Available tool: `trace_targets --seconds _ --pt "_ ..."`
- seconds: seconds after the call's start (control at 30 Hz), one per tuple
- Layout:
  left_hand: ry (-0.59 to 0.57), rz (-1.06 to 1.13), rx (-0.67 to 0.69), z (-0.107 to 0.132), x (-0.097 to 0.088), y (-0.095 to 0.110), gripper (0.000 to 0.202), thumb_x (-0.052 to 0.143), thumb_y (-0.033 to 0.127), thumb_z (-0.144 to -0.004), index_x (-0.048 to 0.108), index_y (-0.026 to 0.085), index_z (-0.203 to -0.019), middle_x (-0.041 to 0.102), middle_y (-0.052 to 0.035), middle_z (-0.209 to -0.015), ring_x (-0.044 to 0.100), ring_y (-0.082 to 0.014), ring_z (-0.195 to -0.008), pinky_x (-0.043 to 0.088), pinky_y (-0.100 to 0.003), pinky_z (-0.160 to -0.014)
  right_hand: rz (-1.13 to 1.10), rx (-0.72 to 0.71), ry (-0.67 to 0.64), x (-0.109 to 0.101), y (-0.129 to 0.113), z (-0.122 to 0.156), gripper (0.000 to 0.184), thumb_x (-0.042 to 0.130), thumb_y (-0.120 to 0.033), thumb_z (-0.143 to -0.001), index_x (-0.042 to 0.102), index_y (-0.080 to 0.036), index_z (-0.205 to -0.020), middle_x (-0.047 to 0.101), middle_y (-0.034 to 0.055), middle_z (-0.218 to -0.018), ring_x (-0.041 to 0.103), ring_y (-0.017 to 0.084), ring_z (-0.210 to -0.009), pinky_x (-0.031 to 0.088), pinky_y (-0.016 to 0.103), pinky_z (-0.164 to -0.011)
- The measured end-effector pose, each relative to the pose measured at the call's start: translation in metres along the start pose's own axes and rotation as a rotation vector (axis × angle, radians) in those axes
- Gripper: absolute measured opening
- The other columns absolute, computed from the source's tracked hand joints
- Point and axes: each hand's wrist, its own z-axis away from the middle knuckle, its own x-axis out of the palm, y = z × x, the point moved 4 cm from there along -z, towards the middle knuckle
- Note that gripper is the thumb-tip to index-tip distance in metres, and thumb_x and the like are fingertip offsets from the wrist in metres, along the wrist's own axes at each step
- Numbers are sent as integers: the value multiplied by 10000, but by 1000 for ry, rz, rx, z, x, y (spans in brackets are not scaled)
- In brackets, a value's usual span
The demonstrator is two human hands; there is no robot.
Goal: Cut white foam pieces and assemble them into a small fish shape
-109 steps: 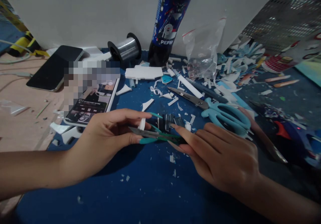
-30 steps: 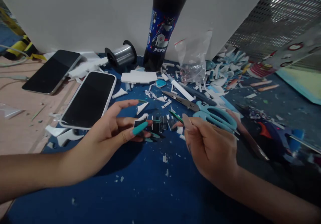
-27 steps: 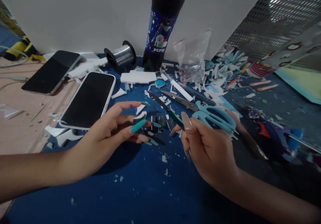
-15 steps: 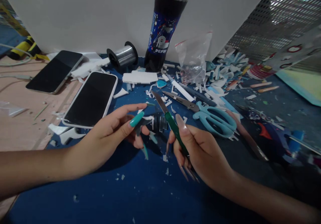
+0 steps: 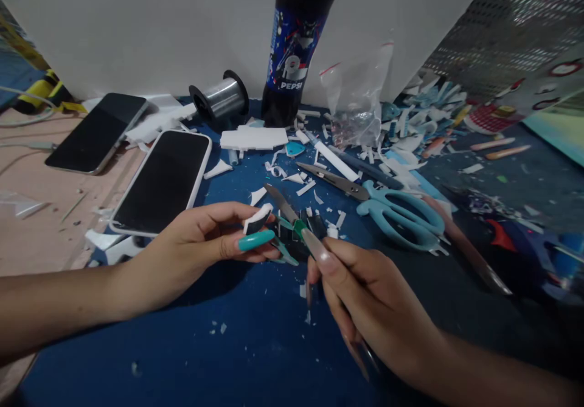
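– left hand (image 5: 201, 236): why pinched like that?
– thumb and fingers grasp a small black-and-white piece (image 5: 258, 219) above the blue table (image 5: 228, 352), probably leaving its edge exposed.
– and that green-handled blade (image 5: 283, 204)?
– just right of the piece, gripped by the right hand (image 5: 360, 288), thumb laid along the handle, likely for fine control.
– scissors (image 5: 354, 188)?
– lying farther right, unheld, perhaps parked within reach.
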Motion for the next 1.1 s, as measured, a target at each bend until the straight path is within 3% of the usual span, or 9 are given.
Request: trace_targets --seconds 0.2,0.4,0.63,1.1 --pt "43 -39 -2 -3 1 2 135 710 184 -853 738 218 -980 755 2 -927 730 -121 -860 595 -161 -804 102 -129 37 -2 -6 0 403 391 -402 -995 429 -217 -639 471 -75 -360 446 59 -267 353 154 -327" --pt "52 -119 9 -2 1 3 133 710 195 -853 734 251 -971 741 22 -925 712 -89 -843 572 -118 -790 147 -115 8 -1 -4 1 396 370 -376 -999 392 -233 -630 480 -75 -338 498 82 -254 341 150 -300" --pt "106 -200 4 -1 -3 2 181 749 269 -821 725 252 -999 731 8 -879 701 -103 -790 580 -140 -745 108 -95 2 -1 -3 0 388 390 -366 -997 408 -229 -635 464 -83 -329 497 83 -245 338 143 -287" --pt "132 -330 38 3 -7 1 203 730 317 -835 741 270 -1032 733 -14 -960 656 -122 -810 541 -175 -727 207 -109 19 -1 -6 -1 382 409 -294 -997 352 -237 -624 442 -86 -337 413 69 -253 253 185 -297"
